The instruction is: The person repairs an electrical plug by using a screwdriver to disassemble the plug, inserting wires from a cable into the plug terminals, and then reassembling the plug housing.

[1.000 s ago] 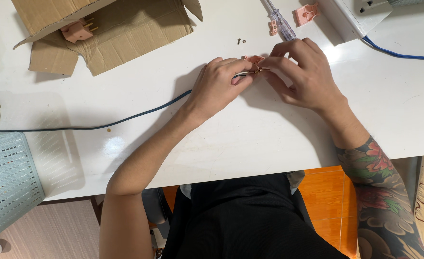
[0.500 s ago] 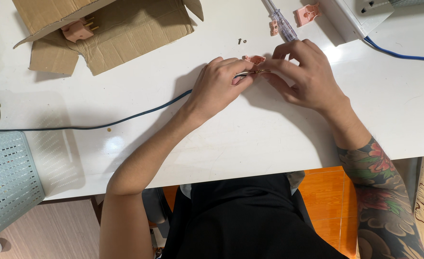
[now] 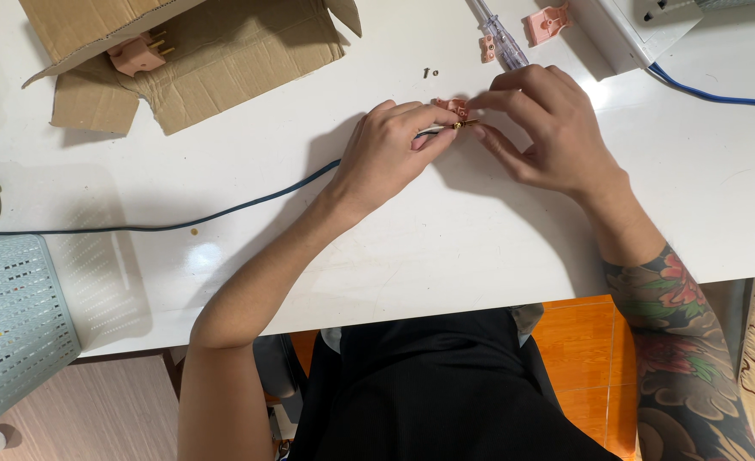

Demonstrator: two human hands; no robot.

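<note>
Not much is different from a moment ago — both hands stay in the same spot on the white desk (image 3: 480,256), and only the fingers have shifted a little. The left hand (image 3: 390,154) pinches the end of the dark cord (image 3: 224,209), which runs off to the left across the desk. The right hand (image 3: 548,137) holds a small pink plug part (image 3: 453,107) at its fingertips, right against the cord's end, where a tiny gold bit shows.

The fingers cover most of the plug part, so its shape is hard to tell. Just above the hands lie a clear-handled screwdriver (image 3: 504,41) — its top is cut off by the edge — two more pink pieces (image 3: 547,22) and some tiny dark screws (image 3: 430,73). Another pink plug (image 3: 137,55) sits in the torn cardboard box (image 3: 224,60). A grey mesh basket (image 3: 10,324) is partly out of view.
</note>
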